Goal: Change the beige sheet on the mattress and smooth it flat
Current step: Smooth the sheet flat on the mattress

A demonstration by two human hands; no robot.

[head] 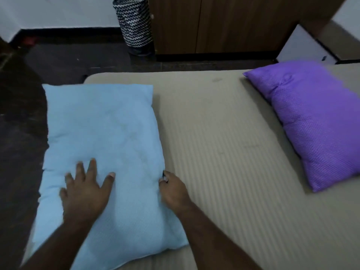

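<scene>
A beige striped sheet (220, 145) covers the mattress and lies mostly flat. A light blue pillow (105, 137) rests on its left end, overhanging the mattress edge. My left hand (85, 190) lies flat on the pillow's near half with fingers spread. My right hand (173, 190) is at the pillow's right edge, fingers curled and pinching the fabric there. A purple pillow (315, 121) lies on the right side of the sheet.
Dark floor (21, 117) borders the mattress on the left and far side. A black-and-white zigzag basket (136, 24) stands by a wooden wardrobe (224, 24) beyond the bed. A white box (303, 45) sits at the far right.
</scene>
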